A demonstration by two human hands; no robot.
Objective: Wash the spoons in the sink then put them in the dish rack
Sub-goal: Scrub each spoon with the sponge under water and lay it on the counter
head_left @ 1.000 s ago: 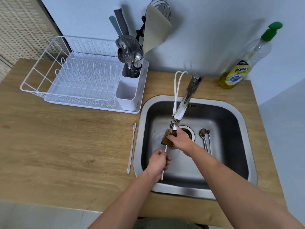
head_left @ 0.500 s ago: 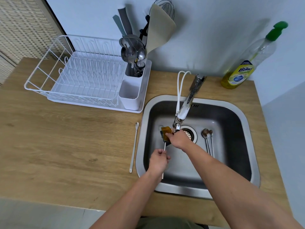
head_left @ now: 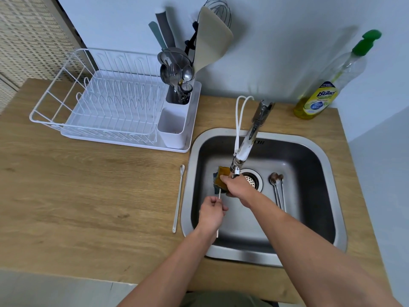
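— From the head camera, what are your hands on?

— My left hand pinches the thin white handle of a long spoon over the sink. My right hand grips a yellow sponge folded round that spoon's upper end, just under the faucet nozzle. The bowl of the spoon is hidden in the sponge.

— How many spoons in all?

— Four I can count loose. The one I hold; one more white long spoon lying on the countertop just beside the sink's left rim; and two metal spoons side by side on the sink floor, right of the drain, bowls toward the wall. The dish rack holds more cutlery in the far cup of its white caddy, too crowded to count; the near cup shows nothing I can make out.

— One sponge, one rack?

— Yes, and one soap bottle, yellow liquid low in it, green cap, at the back right corner.

— The surface and room?

— Light wood-grain countertop, a steel sink set into it, pale blue-grey wall behind. A spatula and whisk stand tall out of the caddy. A woven panel is at far left.
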